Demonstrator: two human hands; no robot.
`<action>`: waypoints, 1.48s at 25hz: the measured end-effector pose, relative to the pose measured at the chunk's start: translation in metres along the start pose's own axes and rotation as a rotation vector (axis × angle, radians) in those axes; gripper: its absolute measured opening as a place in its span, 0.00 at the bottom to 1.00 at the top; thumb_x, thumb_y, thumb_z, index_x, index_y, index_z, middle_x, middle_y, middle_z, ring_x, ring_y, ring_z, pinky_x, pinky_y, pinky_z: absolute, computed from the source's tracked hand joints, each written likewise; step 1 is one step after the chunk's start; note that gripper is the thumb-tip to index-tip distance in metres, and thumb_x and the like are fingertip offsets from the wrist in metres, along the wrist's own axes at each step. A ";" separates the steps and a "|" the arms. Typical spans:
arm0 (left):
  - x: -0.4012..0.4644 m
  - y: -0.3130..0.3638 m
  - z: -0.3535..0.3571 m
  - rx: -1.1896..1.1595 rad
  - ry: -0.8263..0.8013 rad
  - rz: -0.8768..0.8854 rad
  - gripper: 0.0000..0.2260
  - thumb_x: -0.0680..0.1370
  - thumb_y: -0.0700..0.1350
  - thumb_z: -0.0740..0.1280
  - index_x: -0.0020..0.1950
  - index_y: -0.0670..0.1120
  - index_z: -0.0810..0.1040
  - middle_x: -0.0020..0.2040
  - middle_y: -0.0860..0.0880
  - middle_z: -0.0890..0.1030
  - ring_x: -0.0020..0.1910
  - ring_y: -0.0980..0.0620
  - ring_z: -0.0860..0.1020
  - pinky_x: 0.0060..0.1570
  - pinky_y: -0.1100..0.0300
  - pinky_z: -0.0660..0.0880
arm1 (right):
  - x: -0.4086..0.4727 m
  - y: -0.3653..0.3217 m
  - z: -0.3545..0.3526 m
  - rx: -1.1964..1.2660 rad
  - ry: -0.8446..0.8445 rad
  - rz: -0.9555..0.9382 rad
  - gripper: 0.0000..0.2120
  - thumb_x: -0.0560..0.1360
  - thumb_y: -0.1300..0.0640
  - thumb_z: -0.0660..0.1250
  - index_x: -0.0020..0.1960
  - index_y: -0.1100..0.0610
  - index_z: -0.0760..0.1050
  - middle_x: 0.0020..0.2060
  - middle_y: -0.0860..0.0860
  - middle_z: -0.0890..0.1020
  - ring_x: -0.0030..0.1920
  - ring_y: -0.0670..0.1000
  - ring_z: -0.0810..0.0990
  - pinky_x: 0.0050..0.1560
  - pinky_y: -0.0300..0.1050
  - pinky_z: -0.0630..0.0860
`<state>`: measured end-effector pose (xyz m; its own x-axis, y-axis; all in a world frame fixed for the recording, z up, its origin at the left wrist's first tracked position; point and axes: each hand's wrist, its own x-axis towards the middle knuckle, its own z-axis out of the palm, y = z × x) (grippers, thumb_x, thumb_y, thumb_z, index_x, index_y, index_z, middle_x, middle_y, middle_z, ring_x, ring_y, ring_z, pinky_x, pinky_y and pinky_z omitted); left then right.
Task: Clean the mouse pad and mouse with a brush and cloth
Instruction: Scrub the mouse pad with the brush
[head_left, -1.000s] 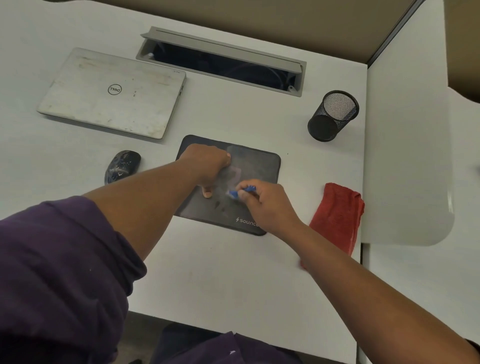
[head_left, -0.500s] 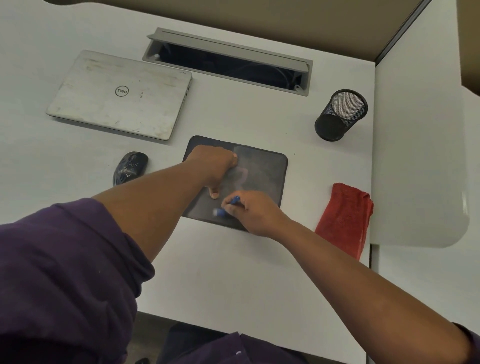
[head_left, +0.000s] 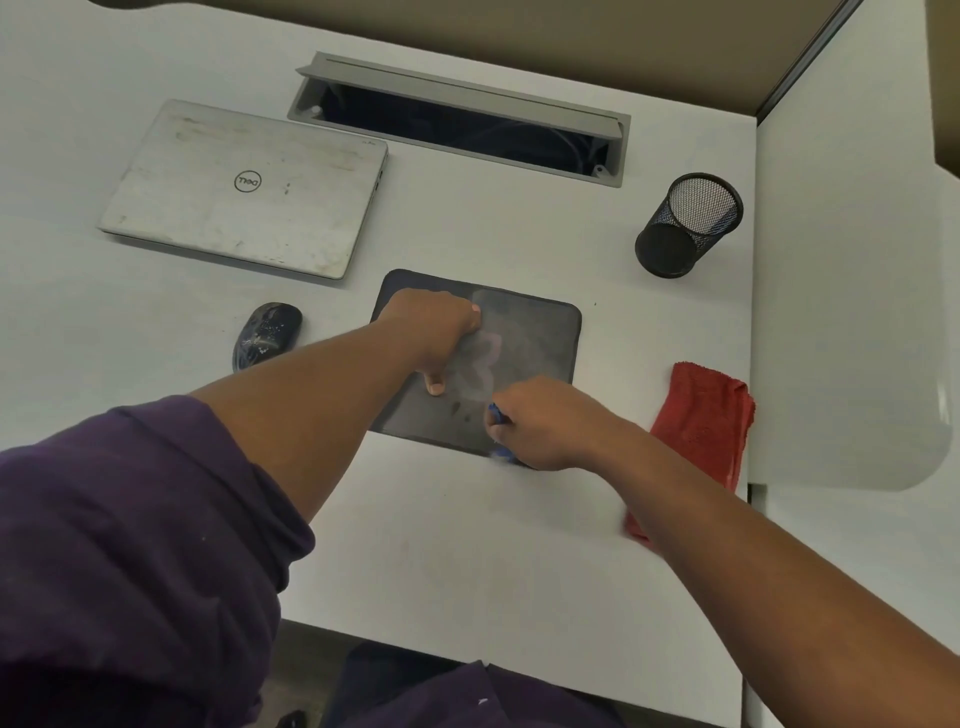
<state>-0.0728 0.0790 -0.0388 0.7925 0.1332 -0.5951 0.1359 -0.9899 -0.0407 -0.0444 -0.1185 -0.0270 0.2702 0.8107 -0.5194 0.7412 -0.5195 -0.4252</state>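
Head view: right hand, clutching brush, has reached mouse pad's near edge.

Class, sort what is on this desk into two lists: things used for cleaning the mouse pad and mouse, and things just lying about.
For the job: mouse pad, mouse, blue brush in the right hand, red cloth, left hand steadying the pad.

Lying about: closed laptop, mesh pen cup, cable tray.

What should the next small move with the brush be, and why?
Probably lift the blue brush in the right hand back toward the far side of the dark rectangular mouse pad: it sits at the near edge, smudges remain mid-pad, and the left hand pins it.
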 end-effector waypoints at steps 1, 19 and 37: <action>0.000 0.000 0.000 0.000 -0.003 0.000 0.35 0.57 0.55 0.85 0.60 0.52 0.75 0.42 0.54 0.77 0.44 0.48 0.78 0.38 0.54 0.73 | -0.002 0.004 -0.003 -0.056 -0.005 0.022 0.09 0.75 0.56 0.61 0.36 0.54 0.71 0.33 0.49 0.79 0.35 0.54 0.77 0.34 0.51 0.72; 0.001 -0.002 0.000 -0.019 -0.001 -0.001 0.38 0.56 0.56 0.85 0.63 0.52 0.74 0.45 0.53 0.77 0.46 0.47 0.79 0.36 0.55 0.69 | 0.007 -0.019 0.008 0.138 0.131 -0.058 0.08 0.79 0.55 0.63 0.43 0.53 0.79 0.37 0.48 0.82 0.39 0.50 0.79 0.39 0.46 0.75; 0.003 -0.003 0.003 0.003 0.010 0.008 0.46 0.58 0.58 0.84 0.72 0.52 0.69 0.51 0.53 0.78 0.53 0.46 0.79 0.36 0.55 0.68 | 0.011 -0.033 0.033 0.475 0.336 -0.133 0.09 0.80 0.57 0.66 0.54 0.54 0.84 0.49 0.50 0.86 0.47 0.50 0.81 0.48 0.46 0.76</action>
<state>-0.0725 0.0827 -0.0425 0.7992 0.1262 -0.5877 0.1281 -0.9910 -0.0386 -0.0861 -0.1013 -0.0433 0.4311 0.8779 -0.2084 0.4471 -0.4085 -0.7958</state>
